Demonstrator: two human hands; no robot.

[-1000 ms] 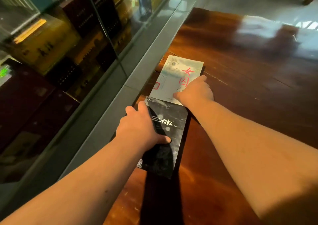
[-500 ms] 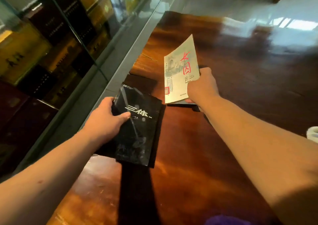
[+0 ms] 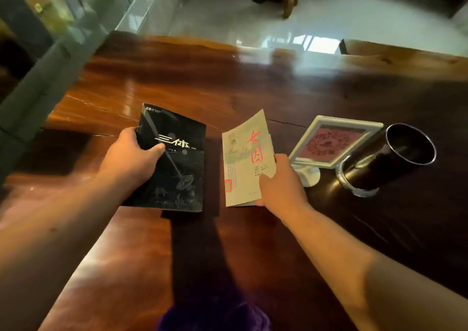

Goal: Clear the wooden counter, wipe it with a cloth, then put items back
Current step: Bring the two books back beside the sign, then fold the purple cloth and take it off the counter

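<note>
My left hand [image 3: 131, 157] grips a black book [image 3: 177, 168] by its left edge and holds it just above the wooden counter [image 3: 177, 77]. A pale book with red characters [image 3: 244, 158] is in my right hand [image 3: 278, 182], gripped at its lower right corner and tilted up off the wood. The two books are side by side, a small gap between them. A purple cloth [image 3: 215, 316] shows at the bottom edge of the view, blurred.
A white-framed sign stand [image 3: 334, 142] and a dark cylindrical cup with a silver base [image 3: 387, 158] stand on the counter to the right of the pale book. A glass display case [image 3: 38, 26] runs along the left. Pale floor lies beyond the counter's far edge.
Both books were lifted off the counter by the glass case and carried right with the view; the sign stand and cup have come into sight.
</note>
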